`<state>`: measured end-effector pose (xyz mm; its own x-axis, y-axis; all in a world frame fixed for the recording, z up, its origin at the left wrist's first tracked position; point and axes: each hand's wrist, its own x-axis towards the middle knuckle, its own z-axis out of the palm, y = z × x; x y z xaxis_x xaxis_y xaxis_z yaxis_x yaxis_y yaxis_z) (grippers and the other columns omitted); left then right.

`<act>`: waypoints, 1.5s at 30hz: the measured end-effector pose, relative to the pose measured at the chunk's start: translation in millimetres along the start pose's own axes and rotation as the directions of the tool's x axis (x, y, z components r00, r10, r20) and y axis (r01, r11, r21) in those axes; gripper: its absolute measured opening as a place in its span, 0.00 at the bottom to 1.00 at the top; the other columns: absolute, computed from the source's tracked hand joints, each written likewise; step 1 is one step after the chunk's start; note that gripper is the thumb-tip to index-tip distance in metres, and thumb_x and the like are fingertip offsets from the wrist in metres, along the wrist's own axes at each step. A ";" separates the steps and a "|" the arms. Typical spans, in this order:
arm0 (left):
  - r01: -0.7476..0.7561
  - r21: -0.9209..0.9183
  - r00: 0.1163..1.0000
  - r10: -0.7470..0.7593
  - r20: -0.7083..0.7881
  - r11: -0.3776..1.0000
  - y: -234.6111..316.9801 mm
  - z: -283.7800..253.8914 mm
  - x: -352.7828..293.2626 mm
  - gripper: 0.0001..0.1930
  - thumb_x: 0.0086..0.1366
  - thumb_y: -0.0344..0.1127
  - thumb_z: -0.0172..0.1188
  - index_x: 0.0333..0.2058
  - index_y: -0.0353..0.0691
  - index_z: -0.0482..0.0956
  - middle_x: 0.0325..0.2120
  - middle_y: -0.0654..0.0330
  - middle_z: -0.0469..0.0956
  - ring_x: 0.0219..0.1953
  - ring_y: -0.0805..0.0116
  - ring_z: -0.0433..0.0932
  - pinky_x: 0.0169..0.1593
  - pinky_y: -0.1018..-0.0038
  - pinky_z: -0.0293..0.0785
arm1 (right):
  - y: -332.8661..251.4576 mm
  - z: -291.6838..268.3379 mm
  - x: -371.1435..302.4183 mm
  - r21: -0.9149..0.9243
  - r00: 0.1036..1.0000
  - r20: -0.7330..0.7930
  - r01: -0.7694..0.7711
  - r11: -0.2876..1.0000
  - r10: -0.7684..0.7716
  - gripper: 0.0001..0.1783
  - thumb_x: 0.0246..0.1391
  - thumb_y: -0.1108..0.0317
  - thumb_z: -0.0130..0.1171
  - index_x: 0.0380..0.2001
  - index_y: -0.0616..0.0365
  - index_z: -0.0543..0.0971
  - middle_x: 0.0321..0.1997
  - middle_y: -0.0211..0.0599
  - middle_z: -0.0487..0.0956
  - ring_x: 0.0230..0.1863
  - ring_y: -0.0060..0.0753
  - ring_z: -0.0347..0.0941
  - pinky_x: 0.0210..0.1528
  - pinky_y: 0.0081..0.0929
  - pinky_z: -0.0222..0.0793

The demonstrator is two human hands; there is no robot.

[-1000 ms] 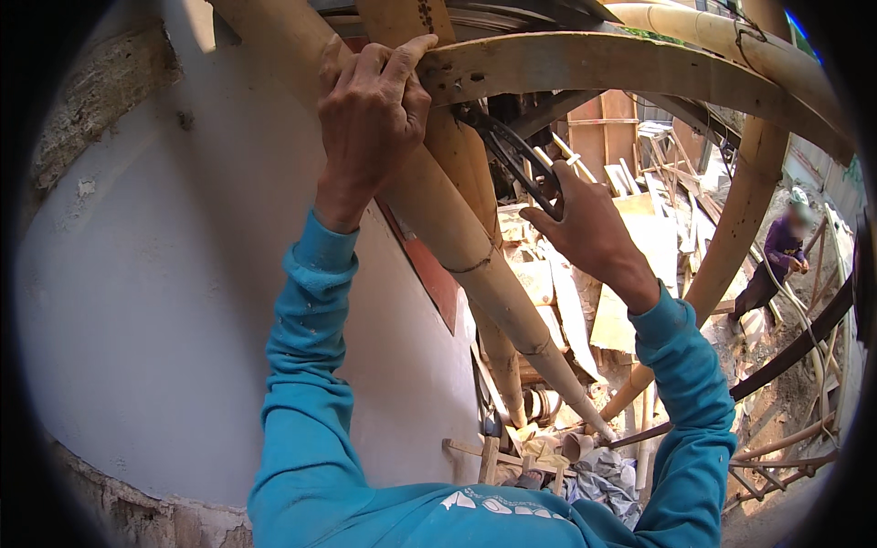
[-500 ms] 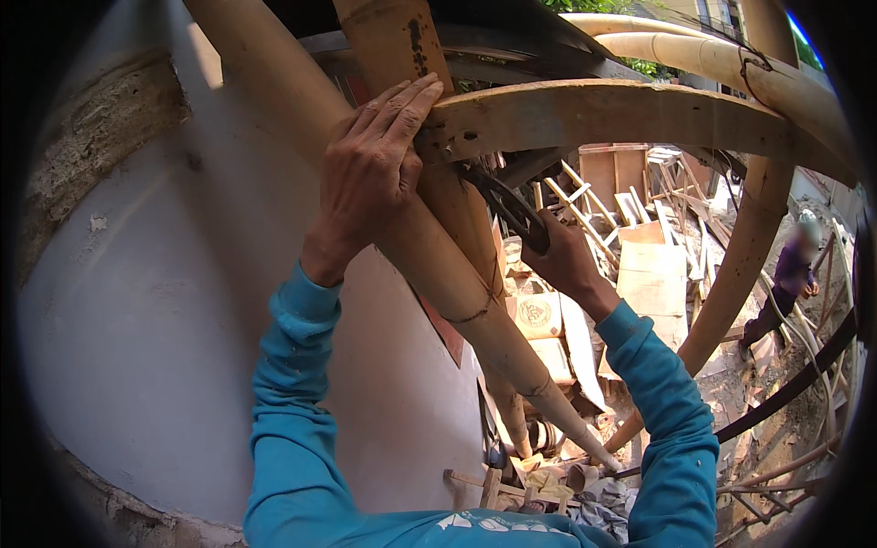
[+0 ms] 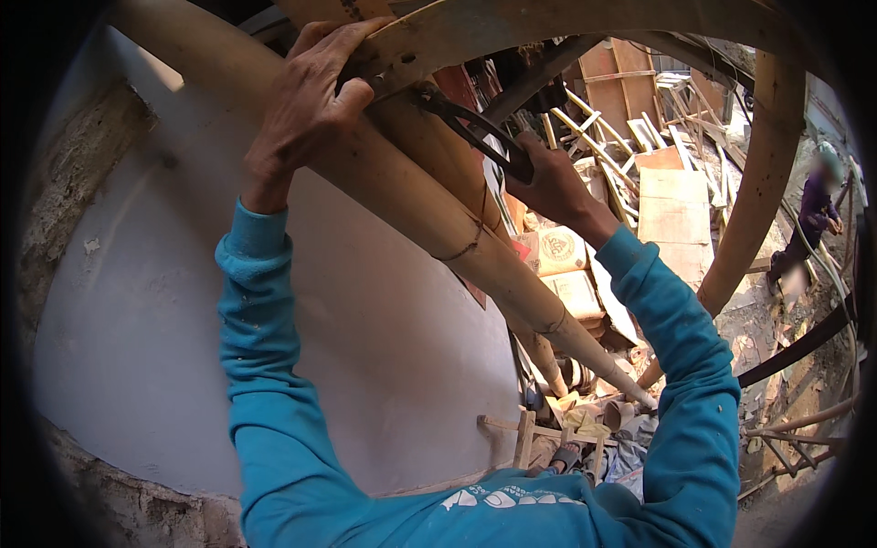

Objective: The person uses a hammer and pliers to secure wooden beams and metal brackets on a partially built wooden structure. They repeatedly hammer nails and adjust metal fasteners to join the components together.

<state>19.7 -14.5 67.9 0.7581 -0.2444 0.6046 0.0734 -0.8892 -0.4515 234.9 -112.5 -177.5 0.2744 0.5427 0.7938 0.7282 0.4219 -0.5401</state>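
Observation:
My left hand (image 3: 306,100) is at the near end of a wooden plank (image 3: 566,23), its thumb and forefinger on either side of that end. A thick bamboo pole (image 3: 438,224) slants down under this hand toward the lower right. In my right hand (image 3: 557,187) are the handles of dark metal pincers (image 3: 480,128), fingers closed round them. The pincers' head points up and left, close below the plank's end; what the jaws touch cannot be made out. Behind the slanting pole stands a second bamboo pole (image 3: 425,137), with thin binding around the pair.
A pale wall (image 3: 183,329) fills the left side. Another bamboo pole (image 3: 763,173) rises at the right. Far below lie cardboard boxes (image 3: 559,251) and a heap of broken timber. A person in purple (image 3: 813,210) stands on the ground at the far right.
My view has shifted, so the plank and poles sit higher in it. My left hand's fingers have drawn back from the upright wood toward the plank's end. The right hand keeps the pincers there.

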 end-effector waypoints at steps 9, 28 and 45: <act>0.055 0.006 0.989 -0.055 0.138 0.998 -3.5 -5.6 8.8 0.34 0.56 0.44 0.53 0.62 0.39 0.72 0.51 0.48 0.77 0.54 0.50 0.71 0.60 0.57 0.67 | -155.1 30.1 -29.8 0.821 0.807 0.562 -0.516 -0.245 0.183 0.13 0.60 0.68 0.61 0.34 0.52 0.64 0.22 0.24 0.67 0.16 0.13 0.64 0.14 0.20 0.66; -0.006 0.013 0.986 0.004 0.167 1.000 22.4 -13.5 21.7 0.31 0.55 0.37 0.58 0.60 0.38 0.72 0.47 0.45 0.77 0.52 0.46 0.72 0.58 0.56 0.68 | -99.6 -14.0 -36.5 -0.526 0.972 -0.234 -0.129 0.841 0.003 0.16 0.58 0.67 0.60 0.45 0.66 0.74 0.33 0.47 0.78 0.35 0.49 0.81 0.36 0.41 0.79; -0.048 0.011 0.996 0.047 0.081 0.999 23.2 -13.1 22.4 0.32 0.47 0.34 0.54 0.55 0.33 0.73 0.47 0.41 0.77 0.52 0.43 0.71 0.61 0.53 0.67 | 56.4 38.9 17.5 -0.191 0.943 -0.251 0.172 0.966 -0.217 0.16 0.59 0.69 0.63 0.50 0.51 0.76 0.41 0.44 0.82 0.39 0.56 0.81 0.39 0.45 0.78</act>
<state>29.9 -45.6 79.5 0.8105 -0.2541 0.5278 0.0437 -0.8723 -0.4871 256.3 -51.0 -205.0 0.2582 0.2382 0.9362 0.8710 0.3619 -0.3323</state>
